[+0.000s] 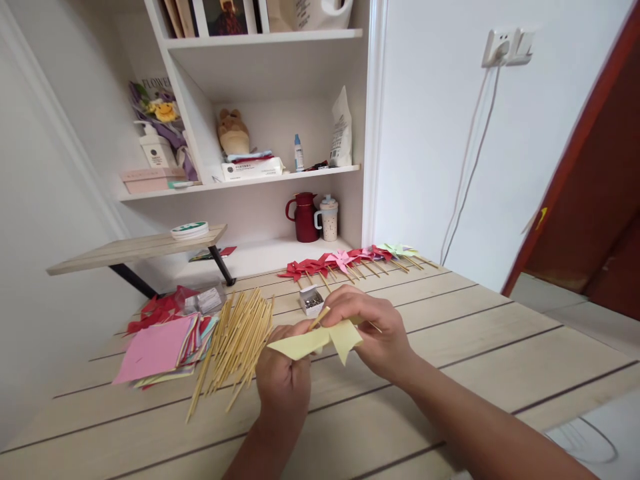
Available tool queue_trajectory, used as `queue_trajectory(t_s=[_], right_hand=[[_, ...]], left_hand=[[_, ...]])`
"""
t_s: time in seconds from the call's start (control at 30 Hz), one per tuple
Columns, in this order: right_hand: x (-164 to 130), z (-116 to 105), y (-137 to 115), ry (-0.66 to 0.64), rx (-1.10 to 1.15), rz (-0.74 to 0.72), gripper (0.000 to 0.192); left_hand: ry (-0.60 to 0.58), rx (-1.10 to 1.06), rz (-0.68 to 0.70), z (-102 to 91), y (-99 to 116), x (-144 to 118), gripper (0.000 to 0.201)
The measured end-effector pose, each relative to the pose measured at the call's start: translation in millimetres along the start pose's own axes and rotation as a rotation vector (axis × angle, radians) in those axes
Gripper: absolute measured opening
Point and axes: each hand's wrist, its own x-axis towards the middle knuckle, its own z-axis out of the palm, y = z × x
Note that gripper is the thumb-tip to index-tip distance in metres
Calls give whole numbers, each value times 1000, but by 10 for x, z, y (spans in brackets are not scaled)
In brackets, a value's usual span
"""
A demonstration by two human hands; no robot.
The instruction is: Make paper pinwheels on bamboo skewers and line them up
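Observation:
Above the front middle of the table, both hands are closed around a pale yellow paper pinwheel (303, 344) with folded, pointed blades. My left hand (284, 373) grips it from the left, its fingers partly behind the paper. My right hand (375, 327) pinches it from the right and above. A thin wooden stick (320, 318) slants up between the fingers; which hand bears it I cannot tell. Just behind the hands stands an open small white box (311, 301) of metal pins. Left of my left hand lies a loose pile of wooden sticks (240, 343).
Stacked coloured paper squares (157, 350) lie at the left, with red paper pieces (160, 308) and a clear plastic box (205, 300) behind. Several pinwheels on sticks (343, 260) line the table's back edge. A raised wooden stand (125, 250), red jug (306, 219) and cup (329, 220) are farther back.

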Motion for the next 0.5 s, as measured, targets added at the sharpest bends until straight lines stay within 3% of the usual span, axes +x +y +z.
queue_trajectory(t_s=[0.33, 0.5], right_hand=[[5, -3, -25, -17, 17, 21, 27], [-10, 5, -24, 5, 22, 35, 23]], left_hand=[[4, 144, 187, -39, 36, 54, 31], [85, 169, 388, -46, 7, 82, 37]])
